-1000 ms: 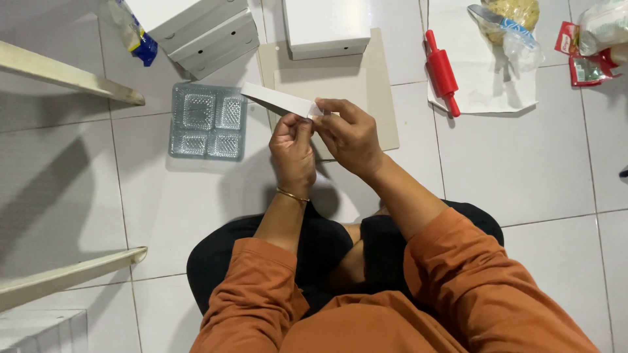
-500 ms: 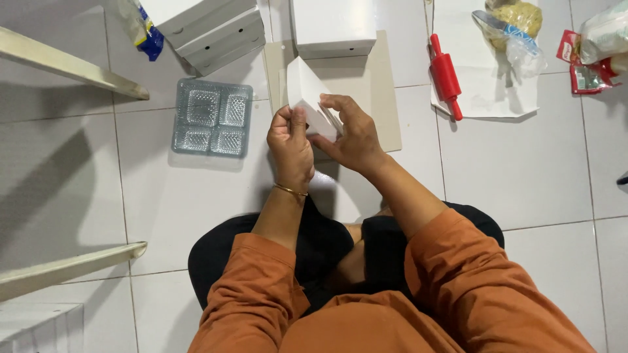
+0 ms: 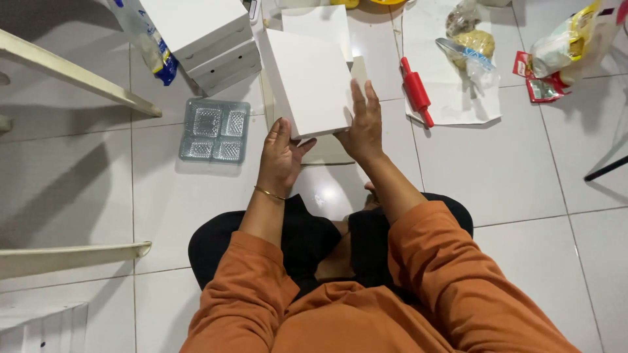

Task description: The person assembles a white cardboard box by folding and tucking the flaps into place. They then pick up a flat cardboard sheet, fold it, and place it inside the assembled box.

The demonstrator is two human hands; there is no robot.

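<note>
Head view, person seated on white tiled floor [image 3: 497,170], knees forward, orange sleeves.

Left hand [image 3: 280,159]: under the near left corner of a white flat cardboard box [image 3: 313,82], thumb up along the box's near edge, fingers curled beneath. Grip closed on the box; how far the hidden fingers wrap cannot be told. Thin gold bangle [image 3: 268,193] at the wrist.

Right hand [image 3: 363,124]: flat against the box's right side and near right corner, fingers straight and extended upward, touching the panel. Grip half open, pressing rather than clenching.

Box position: held above the floor, tilted, directly ahead of the knees, between both hands. A second white panel [image 3: 317,21] shows just behind its far edge; whether joined cannot be told.

Surroundings:
- Clear plastic four-compartment tray [image 3: 214,130] on the floor, just left of the left hand, apart from it.
- Stack of white boxes [image 3: 206,36] beyond the tray, upper left.
- Red rolling pin [image 3: 415,90] right of the box, lying on a white sheet [image 3: 458,104].
- Plastic bags of food [image 3: 471,42] on the sheet, far right more packets [image 3: 556,55].
- Pale wooden frame bars [image 3: 72,75] at left.
</note>
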